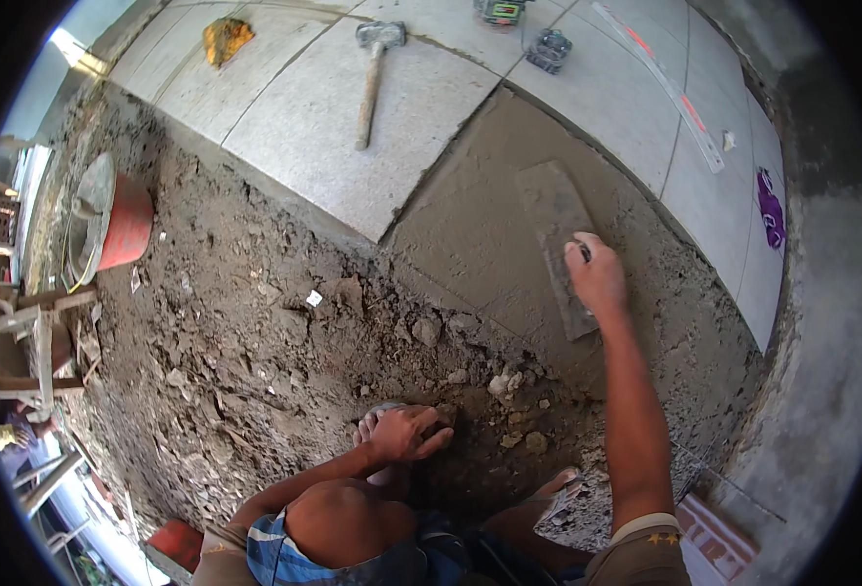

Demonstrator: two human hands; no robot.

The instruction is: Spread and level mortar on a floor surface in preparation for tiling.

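My right hand (599,278) is closed round the handle of a long, flat plastering float (556,220). The float lies on a smoothed patch of wet grey mortar (480,176), which borders the laid tiles. Mortar nearer me and to the right looks rougher. My left hand (408,433) hangs low in front of my bent knee, over my foot at the edge of the rubble. Its fingers are loosely bent and apart, with nothing visible in them.
On the pale tiles (304,107) lie a hammer (370,83), a yellow-orange lump (226,41), a green and black device (499,11), a dark device (549,50), a long straightedge (660,86) and purple string (770,208). A red bucket (126,223) stands left on rough soil (245,293). A wall (826,420) bounds the right.
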